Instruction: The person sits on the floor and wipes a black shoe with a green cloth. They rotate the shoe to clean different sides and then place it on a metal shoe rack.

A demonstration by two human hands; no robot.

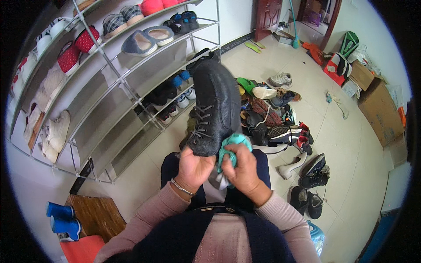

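Observation:
A black leather lace-up shoe (217, 98) is held up before me, toe pointing away. My left hand (196, 169) grips it at the heel end, the thumb by the opening and the fingers hidden behind. In my right hand (245, 169) is a bunched turquoise cloth (234, 148), pressed close against the lower right side of the shoe. A paler grey-white part (218, 180) hangs below the cloth, between my two hands; whether it belongs to the cloth I cannot tell.
A metal-tube shoe rack (121, 79) with several shoes stands at left. Beyond my knees and to the right lies a heap of mixed shoes (268, 115). Black shoes (306, 200) sit on the tiles nearer me. Cardboard boxes (378, 108) line the right wall; a wooden stool (95, 213) is lower left.

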